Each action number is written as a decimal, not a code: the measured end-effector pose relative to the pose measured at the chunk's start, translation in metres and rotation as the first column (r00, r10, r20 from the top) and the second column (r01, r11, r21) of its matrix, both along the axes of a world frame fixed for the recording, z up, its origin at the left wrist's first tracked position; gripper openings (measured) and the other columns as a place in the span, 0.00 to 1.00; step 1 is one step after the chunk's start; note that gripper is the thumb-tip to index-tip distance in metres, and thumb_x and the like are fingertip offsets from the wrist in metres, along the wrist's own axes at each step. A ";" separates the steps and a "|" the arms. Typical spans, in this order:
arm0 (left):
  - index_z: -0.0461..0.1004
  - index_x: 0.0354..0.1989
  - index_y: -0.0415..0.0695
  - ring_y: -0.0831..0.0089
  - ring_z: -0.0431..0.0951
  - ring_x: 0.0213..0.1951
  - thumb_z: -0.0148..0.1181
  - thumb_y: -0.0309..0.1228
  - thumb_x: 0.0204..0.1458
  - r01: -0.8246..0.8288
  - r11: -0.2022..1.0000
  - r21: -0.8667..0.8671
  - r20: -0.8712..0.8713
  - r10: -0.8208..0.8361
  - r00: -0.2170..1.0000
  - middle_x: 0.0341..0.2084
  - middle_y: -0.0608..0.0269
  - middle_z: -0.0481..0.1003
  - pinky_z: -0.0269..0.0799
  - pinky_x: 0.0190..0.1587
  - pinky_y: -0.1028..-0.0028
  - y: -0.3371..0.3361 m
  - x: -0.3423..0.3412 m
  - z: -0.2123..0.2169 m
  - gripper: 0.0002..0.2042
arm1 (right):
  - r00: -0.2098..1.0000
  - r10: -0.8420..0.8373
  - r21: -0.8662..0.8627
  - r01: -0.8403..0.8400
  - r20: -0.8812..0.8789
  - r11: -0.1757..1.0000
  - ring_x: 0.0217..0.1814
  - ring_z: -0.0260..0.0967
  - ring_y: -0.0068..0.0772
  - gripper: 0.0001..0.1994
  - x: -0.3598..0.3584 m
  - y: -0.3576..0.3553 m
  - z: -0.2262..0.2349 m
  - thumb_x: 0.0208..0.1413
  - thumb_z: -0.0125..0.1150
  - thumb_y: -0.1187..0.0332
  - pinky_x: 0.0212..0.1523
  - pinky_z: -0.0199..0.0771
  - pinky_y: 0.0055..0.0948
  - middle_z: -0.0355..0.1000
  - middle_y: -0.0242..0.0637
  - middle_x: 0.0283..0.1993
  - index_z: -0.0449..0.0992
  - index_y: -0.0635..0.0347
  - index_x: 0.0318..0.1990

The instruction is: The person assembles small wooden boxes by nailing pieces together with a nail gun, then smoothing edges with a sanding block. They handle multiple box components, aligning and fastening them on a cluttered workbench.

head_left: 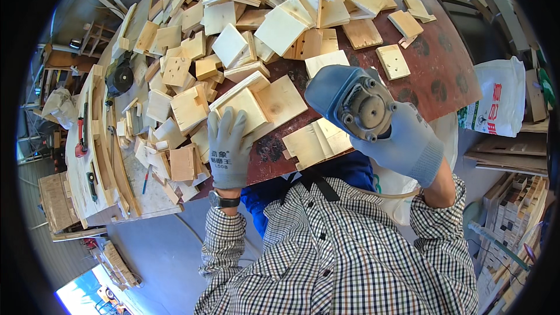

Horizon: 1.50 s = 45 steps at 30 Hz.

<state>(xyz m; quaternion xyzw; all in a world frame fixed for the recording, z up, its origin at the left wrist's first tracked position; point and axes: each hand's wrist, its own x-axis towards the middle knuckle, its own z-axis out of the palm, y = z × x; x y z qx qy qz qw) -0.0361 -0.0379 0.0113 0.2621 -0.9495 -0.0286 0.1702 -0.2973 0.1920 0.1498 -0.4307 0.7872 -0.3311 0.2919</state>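
Note:
My left hand [229, 146], in a grey work glove with a watch at the wrist, lies with fingers stretched over the near left edge of a pale wood piece [244, 111]. That piece rests against a wider board [282, 104] on the table. My right hand [402, 143], also gloved, is closed round the handle of a blue-grey nail gun [350, 102]. The gun is held above the table's near edge, and its round bolted cap faces up. Its nose is hidden beneath its body. A notched pale board [318, 143] lies between my hands at the edge.
A heap of cut wood pieces [291, 17] covers much of the dark red tabletop [437, 70]. Left stands a wooden bench [87, 181] with a tape measure [120, 77] and a red-handled tool [80, 137]. A white sack [496, 96] is at right; a hose [396, 195] passes below my right hand.

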 end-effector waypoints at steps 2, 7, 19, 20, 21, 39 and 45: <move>0.76 0.64 0.44 0.37 0.64 0.71 0.72 0.28 0.53 -0.003 0.999 0.038 -0.014 0.003 1.000 0.67 0.51 0.71 0.65 0.72 0.47 -0.002 0.001 0.000 0.27 | 1.000 0.000 -0.013 0.000 -0.003 1.000 0.39 0.86 0.35 0.19 0.000 0.000 0.000 0.51 0.78 0.61 0.42 0.85 0.33 0.86 0.41 0.39 0.84 0.63 0.47; 0.77 0.61 0.43 0.36 0.65 0.70 0.71 0.28 0.54 0.034 0.999 -0.012 0.012 -0.034 0.999 0.64 0.54 0.74 0.66 0.71 0.47 -0.004 0.001 0.002 0.24 | 0.999 0.007 -0.037 -0.009 -0.041 0.999 0.40 0.86 0.35 0.19 0.000 -0.003 -0.002 0.52 0.78 0.61 0.43 0.85 0.33 0.86 0.41 0.39 0.84 0.63 0.48; 0.76 0.61 0.43 0.36 0.67 0.68 0.71 0.31 0.55 0.018 0.998 -0.062 0.053 -0.015 0.999 0.63 0.56 0.74 0.68 0.70 0.47 -0.002 -0.006 -0.004 0.24 | 0.999 0.026 -0.042 -0.024 0.041 0.999 0.36 0.85 0.30 0.18 -0.003 -0.009 -0.009 0.51 0.79 0.61 0.39 0.84 0.31 0.86 0.38 0.36 0.84 0.63 0.45; 0.76 0.60 0.43 0.36 0.67 0.67 0.71 0.31 0.55 0.021 0.998 -0.062 0.062 -0.017 0.998 0.63 0.56 0.74 0.68 0.70 0.47 -0.001 -0.006 -0.003 0.23 | 0.999 0.034 -0.031 -0.033 0.042 0.999 0.36 0.85 0.31 0.18 -0.004 -0.009 -0.009 0.51 0.79 0.61 0.39 0.84 0.31 0.86 0.38 0.36 0.84 0.63 0.45; 0.76 0.60 0.43 0.36 0.67 0.67 0.71 0.31 0.55 0.026 0.998 -0.062 0.060 -0.022 0.998 0.63 0.57 0.74 0.68 0.70 0.47 -0.002 -0.006 -0.003 0.23 | 0.998 0.042 -0.023 -0.041 0.041 0.999 0.36 0.85 0.31 0.18 -0.005 -0.009 -0.008 0.51 0.79 0.61 0.39 0.84 0.31 0.85 0.38 0.36 0.84 0.63 0.44; 0.74 0.64 0.43 0.30 0.66 0.67 0.68 0.27 0.54 0.015 1.000 -0.024 0.029 -0.014 0.999 0.64 0.57 0.73 0.69 0.70 0.47 -0.003 -0.008 -0.001 0.26 | 0.999 0.014 0.042 -0.016 0.031 0.999 0.41 0.86 0.33 0.20 0.000 -0.010 -0.002 0.53 0.77 0.60 0.43 0.85 0.33 0.86 0.42 0.39 0.84 0.65 0.48; 0.77 0.61 0.43 0.35 0.68 0.66 0.70 0.31 0.55 0.006 1.000 0.029 0.024 -0.006 1.000 0.62 0.56 0.75 0.69 0.69 0.48 -0.007 -0.010 0.001 0.23 | 1.000 0.021 0.053 -0.022 0.007 0.998 0.41 0.86 0.34 0.20 0.000 -0.010 0.002 0.53 0.77 0.60 0.44 0.85 0.33 0.86 0.42 0.39 0.84 0.65 0.48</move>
